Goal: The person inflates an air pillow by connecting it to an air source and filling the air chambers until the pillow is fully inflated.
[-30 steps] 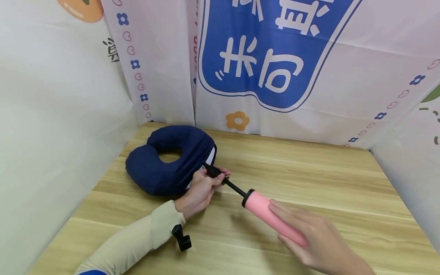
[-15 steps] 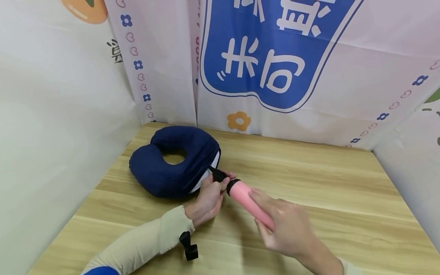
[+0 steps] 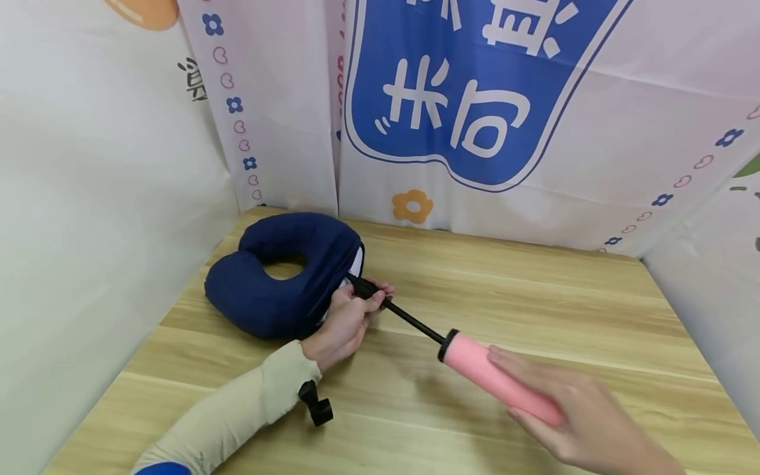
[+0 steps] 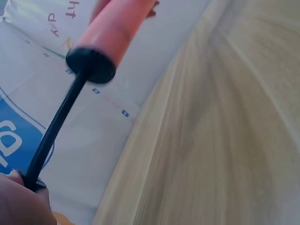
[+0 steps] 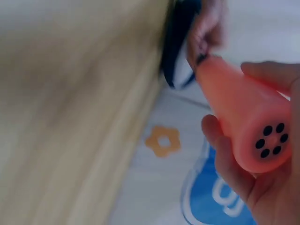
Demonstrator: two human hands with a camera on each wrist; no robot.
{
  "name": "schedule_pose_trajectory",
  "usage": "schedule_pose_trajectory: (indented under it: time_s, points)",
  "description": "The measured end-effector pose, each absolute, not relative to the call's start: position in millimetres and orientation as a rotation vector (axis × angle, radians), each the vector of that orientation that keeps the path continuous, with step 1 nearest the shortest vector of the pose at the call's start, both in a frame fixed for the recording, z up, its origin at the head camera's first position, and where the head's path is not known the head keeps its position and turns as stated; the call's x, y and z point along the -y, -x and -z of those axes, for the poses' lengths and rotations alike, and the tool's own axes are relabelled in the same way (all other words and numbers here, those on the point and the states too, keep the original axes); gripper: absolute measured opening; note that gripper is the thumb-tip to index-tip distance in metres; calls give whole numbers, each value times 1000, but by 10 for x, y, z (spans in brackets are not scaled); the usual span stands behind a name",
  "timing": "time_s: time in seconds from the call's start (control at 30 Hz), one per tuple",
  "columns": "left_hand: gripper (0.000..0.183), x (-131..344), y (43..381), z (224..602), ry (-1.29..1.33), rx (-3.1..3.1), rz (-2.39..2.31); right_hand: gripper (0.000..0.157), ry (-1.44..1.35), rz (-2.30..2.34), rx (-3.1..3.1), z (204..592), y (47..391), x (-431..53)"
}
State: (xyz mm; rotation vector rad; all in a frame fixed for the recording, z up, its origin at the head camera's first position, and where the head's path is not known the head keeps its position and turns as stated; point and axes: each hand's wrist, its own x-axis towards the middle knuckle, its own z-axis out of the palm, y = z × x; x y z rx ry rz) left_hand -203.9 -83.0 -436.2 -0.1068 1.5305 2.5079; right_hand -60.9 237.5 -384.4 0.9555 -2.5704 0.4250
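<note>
A navy U-shaped neck pillow [image 3: 279, 290] lies at the table's back left, a white lining showing at its right edge. My left hand [image 3: 344, 323] pinches the black nozzle end [image 3: 363, 286] of a hand pump against that edge; the nozzle tip's exact seat is hidden. From there a black rod [image 3: 415, 322] runs to the pump's pink barrel [image 3: 499, 376], which my right hand [image 3: 582, 415] grips near its outer end. In the right wrist view, fingers and thumb wrap the pink barrel [image 5: 234, 103], whose end has several dark holes. The left wrist view shows the extended rod [image 4: 56, 126].
A wood-grain table [image 3: 534, 297] lies under everything. A printed white cloth [image 3: 285, 132] with a blue sign stands behind it, and white walls [image 3: 107, 198] flank both sides. A black camera mount [image 3: 315, 404] hangs from the left wrist.
Half a second ago the barrel was pushed in against the left hand; now my right hand has drawn it back right, baring the rod. The pillow and left hand shifted slightly left.
</note>
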Motion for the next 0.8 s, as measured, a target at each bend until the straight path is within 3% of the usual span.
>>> schedule_pose_trajectory:
  time_s: [0.5, 0.8]
  points:
    - [21, 507, 1783, 4387, 139, -1533, -2469, 65, -828, -380, 2367, 3976, 866, -1598]
    - [25, 661, 1888, 4214, 12, -1535, -2479, 75, -877, -401, 2557, 3873, 777, -1941]
